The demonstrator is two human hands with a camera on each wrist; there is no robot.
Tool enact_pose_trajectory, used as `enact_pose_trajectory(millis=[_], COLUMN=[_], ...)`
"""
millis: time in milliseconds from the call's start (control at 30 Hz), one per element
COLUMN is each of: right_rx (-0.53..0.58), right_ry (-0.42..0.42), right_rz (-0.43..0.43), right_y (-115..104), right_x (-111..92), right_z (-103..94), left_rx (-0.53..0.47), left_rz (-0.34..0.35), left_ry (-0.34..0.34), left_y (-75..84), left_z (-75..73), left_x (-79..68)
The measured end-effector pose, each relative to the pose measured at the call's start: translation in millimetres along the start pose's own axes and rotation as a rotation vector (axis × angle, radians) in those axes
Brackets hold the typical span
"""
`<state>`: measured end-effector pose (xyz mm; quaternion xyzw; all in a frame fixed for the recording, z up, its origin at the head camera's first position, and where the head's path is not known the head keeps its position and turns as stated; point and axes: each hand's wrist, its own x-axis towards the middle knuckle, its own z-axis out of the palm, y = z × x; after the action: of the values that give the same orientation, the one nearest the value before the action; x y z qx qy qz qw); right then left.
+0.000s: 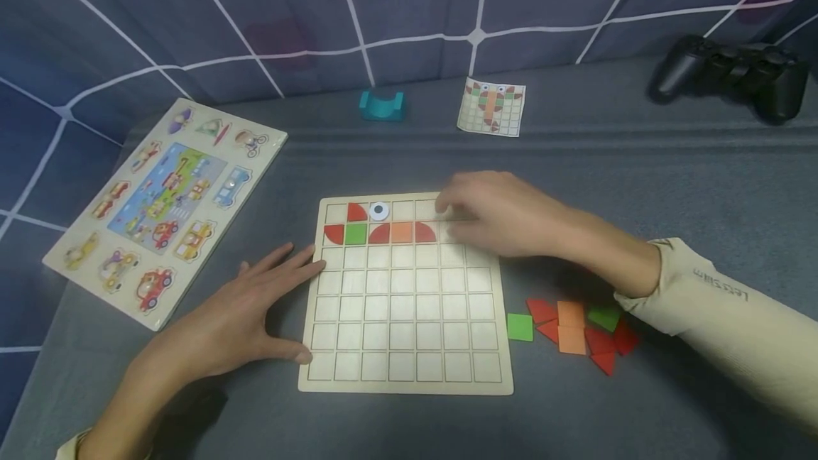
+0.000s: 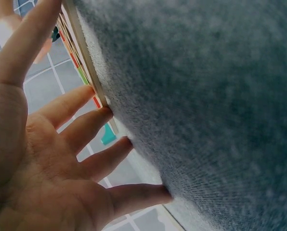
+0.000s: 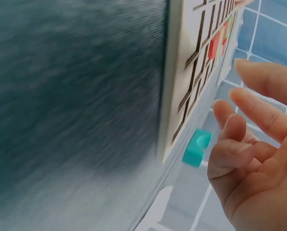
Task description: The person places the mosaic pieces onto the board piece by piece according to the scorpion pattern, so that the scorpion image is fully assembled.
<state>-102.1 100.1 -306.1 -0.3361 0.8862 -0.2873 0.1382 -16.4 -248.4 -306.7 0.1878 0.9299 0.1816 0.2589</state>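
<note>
A wooden grid board (image 1: 402,311) lies flat on the grey surface. In its upper rows are a white eye disc (image 1: 379,211), a green square (image 1: 355,233), an orange square (image 1: 402,232) and several red quarter-round tiles (image 1: 424,233). My left hand (image 1: 233,321) is spread along the left edge, its fingertips and thumb touching the frame. Over the upper right corner hovers my right hand (image 1: 501,215), hiding some cells. Its fingers (image 3: 259,113) are loosely bent, with nothing visible between them in the right wrist view.
Right of the board lie loose red triangles (image 1: 601,341), orange squares (image 1: 571,339) and green squares (image 1: 520,327). A pattern card (image 1: 492,119) and a teal block (image 1: 382,106) sit behind it. A picture puzzle (image 1: 211,233) is at left, a black game controller (image 1: 728,77) at far right.
</note>
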Motion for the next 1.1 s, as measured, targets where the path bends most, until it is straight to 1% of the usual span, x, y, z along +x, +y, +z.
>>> enact_pose_trajectory(millis=[167, 400, 567, 667, 800, 867, 933, 1100], right_rx=[-0.020, -0.072, -0.125, -0.160, -0.211, -0.235, -0.254, -0.259], right_ry=[0.016, 0.029, 0.071, 0.111, 0.139, 0.145, 0.156, 0.162], right_rz=[0.014, 0.096, 0.142, 0.191, 0.278, 0.295, 0.290, 0.304], right_y=[13, 30, 48, 63, 80, 86, 90, 94], right_x=[-24, -65, -93, -112, -134, -141, -147, -151], right_z=[-7.1, -16.1, -22.3, -24.8, -25.3, -24.9, -24.2, -22.4], left_rx=[0.003, 0.009, 0.005, 0.001, 0.006, 0.009, 0.013, 0.011], left_rz=[0.000, 0.000, -0.001, 0.001, 0.008, 0.009, 0.007, -0.006], left_ry=[0.000, 0.000, 0.000, 0.000, 0.001, 0.002, 0.002, 0.001], left_y=[1.1, 1.9, 1.6, 1.7, 1.8, 1.8, 1.9, 1.5], left_z=[0.0, 0.1, 0.3, 0.5, 0.1, -0.3, -0.5, -0.2], left_x=[0.0, -0.9, -1.5, -1.2, -0.5, -0.4, -0.3, -0.2])
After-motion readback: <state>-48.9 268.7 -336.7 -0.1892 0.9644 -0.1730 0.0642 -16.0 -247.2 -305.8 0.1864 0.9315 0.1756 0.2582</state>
